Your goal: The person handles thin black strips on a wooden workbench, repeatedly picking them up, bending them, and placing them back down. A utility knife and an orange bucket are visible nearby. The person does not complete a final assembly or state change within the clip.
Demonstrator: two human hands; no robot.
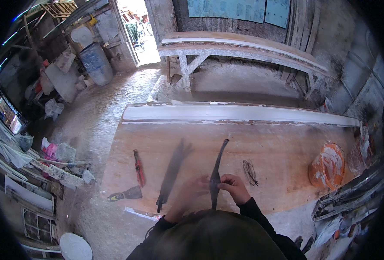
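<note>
A long, narrow black bundle (218, 167), thicker in its middle and thin at the far end, stands over the table in front of me. My right hand (235, 187) is closed on its thick middle, pinching it between thumb and fingers. On the bundle's other side is my left hand (195, 187), smeared by motion; its fingertips come up to the bundle, but their grip cannot be made out. A larger bundle of dark strips (172, 173) lies on the table left of my hands. A loose coil of thin dark wire (250, 172) rests to the right.
On the brown board table (261, 145) lie a red-handled tool (138, 169) and a putty knife (125, 195) at the left. An orange bucket (328, 167) smeared with white stands at the right. A long white moulding (235, 113) runs along the far edge; beyond is a bench (244, 48).
</note>
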